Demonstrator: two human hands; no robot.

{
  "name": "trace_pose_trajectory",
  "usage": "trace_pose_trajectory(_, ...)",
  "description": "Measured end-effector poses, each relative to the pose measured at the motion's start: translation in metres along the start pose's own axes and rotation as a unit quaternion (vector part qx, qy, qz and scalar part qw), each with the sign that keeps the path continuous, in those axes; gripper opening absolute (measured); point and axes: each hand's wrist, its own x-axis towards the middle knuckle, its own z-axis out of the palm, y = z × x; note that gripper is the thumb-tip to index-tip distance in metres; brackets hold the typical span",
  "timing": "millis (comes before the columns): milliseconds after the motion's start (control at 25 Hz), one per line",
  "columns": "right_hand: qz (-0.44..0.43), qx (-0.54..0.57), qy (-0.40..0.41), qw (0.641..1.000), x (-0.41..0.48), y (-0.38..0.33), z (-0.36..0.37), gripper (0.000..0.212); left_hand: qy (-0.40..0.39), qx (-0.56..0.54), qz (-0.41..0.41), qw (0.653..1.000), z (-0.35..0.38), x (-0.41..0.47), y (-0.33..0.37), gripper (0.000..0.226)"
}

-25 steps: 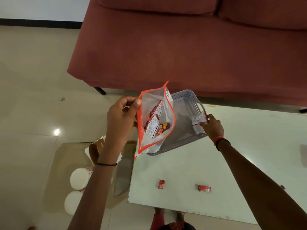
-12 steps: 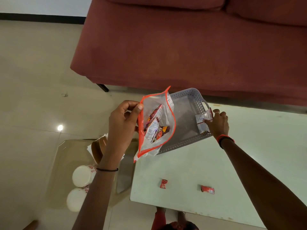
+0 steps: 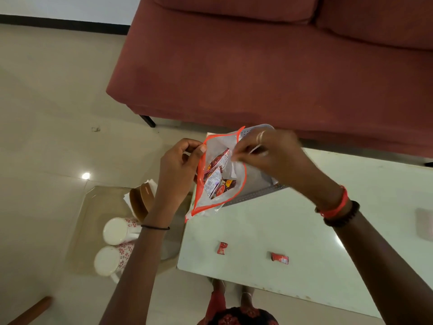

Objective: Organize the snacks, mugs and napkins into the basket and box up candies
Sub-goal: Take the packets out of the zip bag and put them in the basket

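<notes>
Over the pale bench (image 3: pixel 304 219), her right hand (image 3: pixel 264 151) pinched a wrapper (image 3: pixel 234 158) directly above the pouch (image 3: pixel 218 184), whose mouth her left hand (image 3: pixel 180 170) gripped open.

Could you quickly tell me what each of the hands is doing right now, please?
Left hand: closed, pinching the pouch rim.
Right hand: closed on a small white packet at the pouch mouth.

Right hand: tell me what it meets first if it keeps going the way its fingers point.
The right hand points left and down into the open pouch. It would probably meet the snack packets inside first, though depth is unclear.
</notes>
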Motion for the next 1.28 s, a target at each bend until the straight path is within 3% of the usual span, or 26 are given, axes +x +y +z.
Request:
trace_pose_trajectory(80, -0.020, -0.148, -0.167, 0.975, 0.004, -0.014, 0.020, 0.018, -0.001, 0.002, 0.006, 1.000, 0.002, -0.008, 0.006, 0.024)
trace_pose_trajectory(200, -0.033, -0.332, -0.262, 0.906, 0.003, -0.008, 0.053, 0.024, 0.000, 0.007, 0.012, 1.000, 0.008, -0.023, 0.016, 0.024)
trace_pose_trajectory(360, -0.031, -0.455, -0.324, 0.829, -0.006, 0.012, 0.074, 0.022, -0.005, -0.008, 0.014, 1.000, 0.016, -0.041, 0.025, 0.023)
trace_pose_trajectory(520, -0.033, -0.497, -0.322, 0.805, -0.021, 0.023, 0.083, 0.024, -0.013, -0.015, 0.036, 0.999, 0.020, -0.054, 0.030, 0.013)
trace_pose_trajectory(640, -0.072, -0.513, -0.331, 0.789, -0.033, 0.022, 0.085, 0.019, -0.018, -0.023, 0.038, 0.999, 0.025, -0.062, 0.032, 0.017)
trace_pose_trajectory(680, -0.102, -0.524, -0.307, 0.787, -0.035, 0.019, 0.082, 0.009, -0.018, -0.028, 0.034, 0.999, 0.026, -0.064, 0.032, 0.017)
trace_pose_trajectory(760, -0.133, -0.526, -0.251, 0.802, -0.040, 0.013, 0.075, 0.016, -0.015, -0.035, 0.031, 0.999, 0.026, -0.067, 0.031, 0.012)
trace_pose_trajectory(840, -0.106, -0.474, -0.276, 0.829, -0.042, 0.007, 0.069, 0.004, -0.014, -0.024, 0.026, 0.999, 0.024, -0.067, 0.030, 0.008)
trace_pose_trajectory(920, -0.087, -0.450, -0.281, 0.843, -0.044, 0.005, 0.062, 0.017, -0.027, -0.019, 0.007, 0.999, 0.022, -0.064, 0.025, 0.014)
trace_pose_trajectory(1080, -0.079, -0.399, -0.208, 0.890, -0.053, -0.013, 0.032, 0.028, -0.053, -0.021, -0.021, 0.998, 0.017, -0.059, 0.017, 0.019)
trace_pose_trajectory(1280, -0.076, -0.363, -0.177, 0.912, -0.057, -0.047, -0.010, 0.036, -0.075, -0.010, -0.030, 0.997, 0.010, -0.052, 0.014, 0.014)
